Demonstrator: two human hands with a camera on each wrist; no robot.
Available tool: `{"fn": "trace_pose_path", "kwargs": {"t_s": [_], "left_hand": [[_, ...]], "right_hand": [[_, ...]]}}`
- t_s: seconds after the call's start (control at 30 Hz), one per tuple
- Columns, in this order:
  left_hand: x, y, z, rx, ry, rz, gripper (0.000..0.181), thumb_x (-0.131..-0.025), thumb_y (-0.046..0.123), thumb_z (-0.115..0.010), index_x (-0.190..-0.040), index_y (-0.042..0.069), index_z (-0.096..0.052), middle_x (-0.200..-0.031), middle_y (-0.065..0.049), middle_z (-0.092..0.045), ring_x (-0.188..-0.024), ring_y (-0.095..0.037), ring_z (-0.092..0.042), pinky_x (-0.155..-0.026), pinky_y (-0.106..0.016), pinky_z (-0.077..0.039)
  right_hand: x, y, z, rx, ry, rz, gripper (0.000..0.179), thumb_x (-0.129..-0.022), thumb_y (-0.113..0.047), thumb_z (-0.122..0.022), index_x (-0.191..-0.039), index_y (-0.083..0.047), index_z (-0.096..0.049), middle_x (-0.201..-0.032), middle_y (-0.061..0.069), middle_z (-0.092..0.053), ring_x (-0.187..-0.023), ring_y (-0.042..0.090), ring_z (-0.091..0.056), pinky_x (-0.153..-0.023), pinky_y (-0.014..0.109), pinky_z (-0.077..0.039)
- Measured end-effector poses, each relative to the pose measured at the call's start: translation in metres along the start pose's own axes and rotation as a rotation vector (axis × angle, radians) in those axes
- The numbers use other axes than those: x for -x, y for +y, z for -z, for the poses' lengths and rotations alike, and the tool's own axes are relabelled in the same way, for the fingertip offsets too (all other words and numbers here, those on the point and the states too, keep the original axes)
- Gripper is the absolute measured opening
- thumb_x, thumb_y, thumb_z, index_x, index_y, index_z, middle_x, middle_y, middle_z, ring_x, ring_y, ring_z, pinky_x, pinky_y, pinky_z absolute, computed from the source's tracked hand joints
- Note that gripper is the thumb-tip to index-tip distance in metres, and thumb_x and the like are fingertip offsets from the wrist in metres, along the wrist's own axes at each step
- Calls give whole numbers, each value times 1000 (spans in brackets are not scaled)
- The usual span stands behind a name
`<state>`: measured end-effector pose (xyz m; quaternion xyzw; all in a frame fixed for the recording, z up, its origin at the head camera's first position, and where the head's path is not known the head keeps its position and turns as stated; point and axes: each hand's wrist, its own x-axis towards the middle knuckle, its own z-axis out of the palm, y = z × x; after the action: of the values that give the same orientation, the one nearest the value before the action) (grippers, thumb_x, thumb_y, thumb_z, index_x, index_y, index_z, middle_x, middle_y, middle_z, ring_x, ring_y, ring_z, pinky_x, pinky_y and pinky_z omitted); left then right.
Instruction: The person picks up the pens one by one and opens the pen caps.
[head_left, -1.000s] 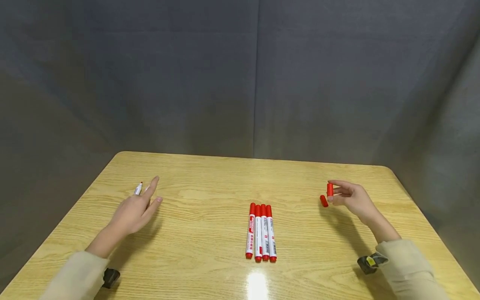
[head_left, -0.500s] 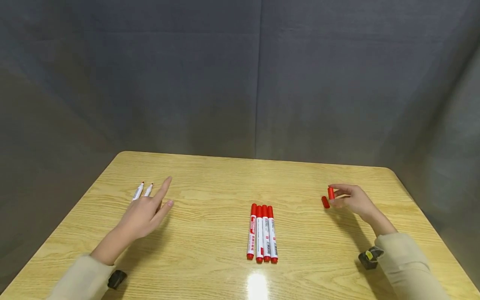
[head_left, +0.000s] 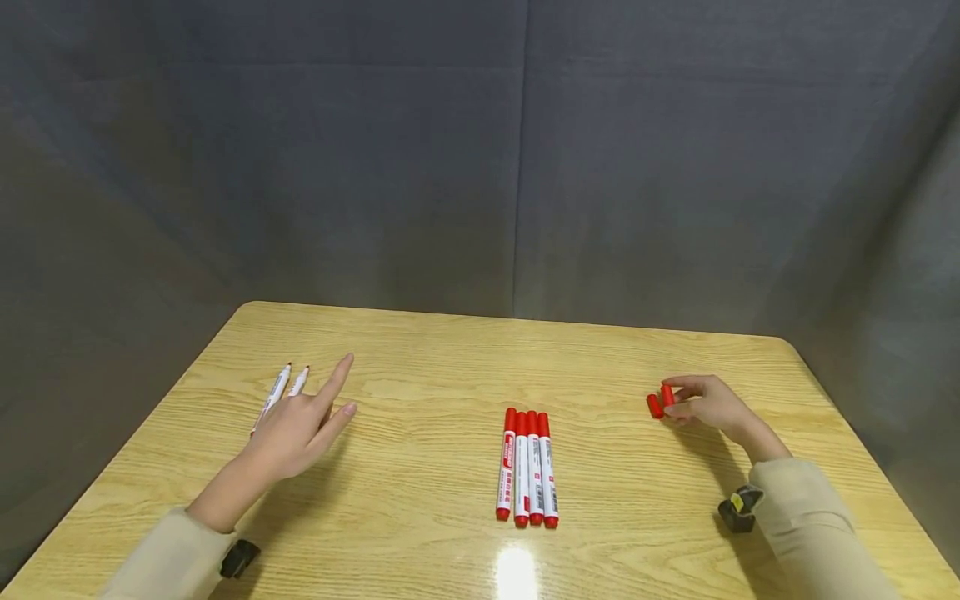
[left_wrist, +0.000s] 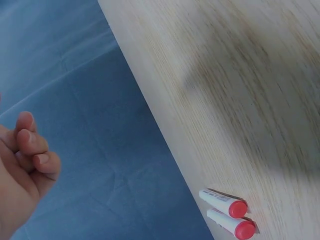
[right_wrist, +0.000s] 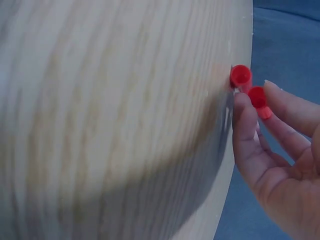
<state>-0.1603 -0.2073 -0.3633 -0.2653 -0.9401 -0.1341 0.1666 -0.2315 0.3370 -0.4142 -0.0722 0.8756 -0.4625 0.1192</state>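
Observation:
My left hand (head_left: 292,437) hovers over the left of the table, index finger and thumb extended. The left wrist view shows its other fingers loosely curled, holding nothing. Beyond it lie two uncapped white markers, one farther left (head_left: 275,392) and one beside the hand (head_left: 298,382), dark tips pointing away. The hand partly covers them in the head view. At the right, my right hand (head_left: 712,410) pinches a red marker cap (head_left: 668,397) between thumb and fingers. Just left of it another red cap (head_left: 655,406) lies on the wood. Both caps' hollow ends (right_wrist: 258,97) show in the right wrist view.
Several capped red-and-white markers (head_left: 528,471) lie side by side near the middle of the wooden table (head_left: 420,375). A dark grey curtain (head_left: 375,167) hangs behind the table. A small black device (head_left: 738,508) is strapped at each wrist.
My left hand has moved right, uncovering more of the two uncapped markers. My right hand has lowered the pinched cap beside the lying one.

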Motion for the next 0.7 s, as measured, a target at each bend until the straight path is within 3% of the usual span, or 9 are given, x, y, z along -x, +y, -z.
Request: {"fn": "trace_pose_path", "kwargs": {"t_s": [0.07,0.13,0.23,0.3,0.37,0.43,0.47,0.6,0.7], "left_hand": [[0,0,-1,1,11,-12,54,-98,28,-43,-142,-2,-30,-46,16,-31,-55,-18,-57,-104,-59,-12],[0,0,-1,0,18,-21,54,-98,28,-43,-141,-3,-31,-47,16,-31,-43,-7,-44,-104,-59,-12],[-1,1,-1,6,20,-26,55,-98,29,-43,-141,-2,-30,-48,17,-30,-41,0,-32,-104,-58,-11],[-1,3,-1,30,18,-33,55,-98,28,-43,-141,-2,-29,-49,17,-29,-41,1,-28,-97,-44,-33],[-1,6,-1,68,20,-36,55,-98,27,-45,-142,-1,-28,-49,17,-28,-42,3,-24,-72,-27,-44],[-1,9,-1,139,18,-46,56,-97,23,-47,-143,-1,-27,-50,17,-26,-43,4,-19,-48,-19,-33],[-1,12,-1,172,13,-47,56,-96,22,-48,-143,-1,-27,-50,17,-25,-43,4,-18,-42,-18,-24],[-2,21,-2,272,-15,-42,57,-96,20,-49,-145,2,-25,-51,17,-25,-44,5,-17,-42,-17,-23],[-4,28,-3,292,-32,-38,57,-96,21,-49,-145,3,-25,-51,17,-25,-45,5,-18,-43,-17,-23]], "right_hand": [[-1,2,1,4,-5,-7,57,-82,1,-63,-129,20,-36,-99,24,-55,-77,19,-60,-66,30,-53],[-2,4,1,7,-12,-13,57,-82,1,-63,-128,21,-36,-97,22,-56,-76,18,-59,-65,29,-53],[-2,6,2,11,-21,-23,57,-81,1,-63,-127,21,-38,-95,20,-58,-75,17,-59,-63,28,-52],[-2,6,2,9,-29,-29,57,-81,1,-64,-127,20,-38,-94,19,-58,-74,17,-59,-63,28,-52],[-2,6,2,13,-36,-31,57,-81,1,-63,-127,21,-37,-93,18,-58,-74,16,-59,-63,28,-52],[-2,6,2,19,-39,-35,57,-81,1,-64,-127,21,-38,-93,18,-58,-73,16,-59,-63,27,-52],[-3,6,2,23,-40,-37,57,-80,1,-64,-127,21,-38,-93,18,-58,-74,15,-59,-63,27,-51],[-3,7,1,52,-32,-41,57,-80,-1,-65,-126,20,-39,-94,18,-57,-73,15,-58,-61,26,-50],[-3,7,1,67,-28,-35,57,-80,-1,-65,-126,21,-39,-95,19,-57,-73,15,-57,-61,26,-50]]}}
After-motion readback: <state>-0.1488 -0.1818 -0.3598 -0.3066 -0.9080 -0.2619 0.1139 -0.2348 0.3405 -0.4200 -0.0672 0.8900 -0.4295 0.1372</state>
